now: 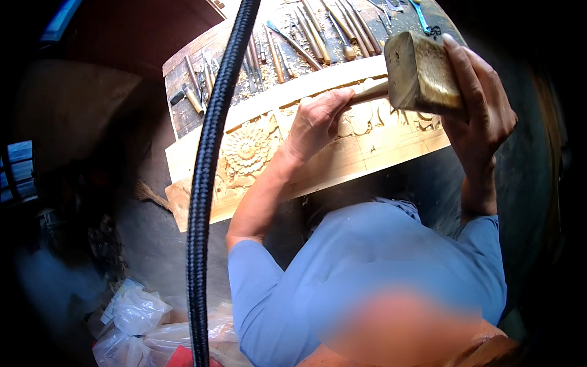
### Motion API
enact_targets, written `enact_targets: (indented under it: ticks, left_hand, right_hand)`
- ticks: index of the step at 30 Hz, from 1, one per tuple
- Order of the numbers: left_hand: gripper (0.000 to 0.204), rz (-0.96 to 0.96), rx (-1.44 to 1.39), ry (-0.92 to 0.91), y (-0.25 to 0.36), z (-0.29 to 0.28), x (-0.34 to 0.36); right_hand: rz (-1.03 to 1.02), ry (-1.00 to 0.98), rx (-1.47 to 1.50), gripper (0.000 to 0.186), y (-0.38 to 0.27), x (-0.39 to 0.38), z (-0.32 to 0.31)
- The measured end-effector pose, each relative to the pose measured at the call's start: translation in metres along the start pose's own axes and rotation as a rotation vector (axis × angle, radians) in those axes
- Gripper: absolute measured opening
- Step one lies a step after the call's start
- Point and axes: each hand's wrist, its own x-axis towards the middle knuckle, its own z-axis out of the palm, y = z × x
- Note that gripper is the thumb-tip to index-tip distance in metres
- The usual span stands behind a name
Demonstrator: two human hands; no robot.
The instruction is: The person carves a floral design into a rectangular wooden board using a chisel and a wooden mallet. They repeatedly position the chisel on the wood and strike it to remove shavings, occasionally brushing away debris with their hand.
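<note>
My left hand (318, 119) is closed around a carving chisel with a wooden handle (370, 92), over a pale carved wooden board (385, 153). The handle points right; the chisel's blade is hidden by the hand. In my right hand (486, 98) is a blocky wooden mallet (428, 76), raised at the butt end of the chisel handle. Whether the two touch, I cannot tell. A round flower relief (247, 148) stands out on the board left of my left wrist, and more carved leafy shapes run to the right.
Several chisels and gouges (312, 37) lie among wood shavings on the worn workbench (180, 119) beyond the board. A blue-handled brush-like tool (420, 17) is at the far right. A black braided cord (208, 159) crosses the view. Plastic bags (137, 315) lie at lower left.
</note>
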Motion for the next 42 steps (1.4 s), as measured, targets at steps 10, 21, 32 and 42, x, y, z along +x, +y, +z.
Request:
enact_targets:
  ticks: [10, 21, 32, 42]
  left_hand:
    - [0.044, -0.027, 0.021, -0.014, 0.004, -0.007, 0.008]
    - [0.042, -0.129, 0.042, -0.046, 0.004, -0.004, 0.004]
    - [0.030, -0.354, -0.201, 0.197, 0.020, -0.020, 0.016]
    - [0.039, -0.253, -0.011, 0.071, 0.010, 0.002, -0.004]
  right_hand:
    - [0.390, 0.245, 0.792, 0.060, 0.030, -0.023, -0.020]
    - [0.195, -0.063, 0.134, 0.063, -0.001, -0.001, 0.008]
    - [0.604, 0.163, 0.313, 0.042, -0.012, -0.095, 0.007]
    - [0.568, 0.096, 0.320, 0.043, -0.013, -0.113, 0.018]
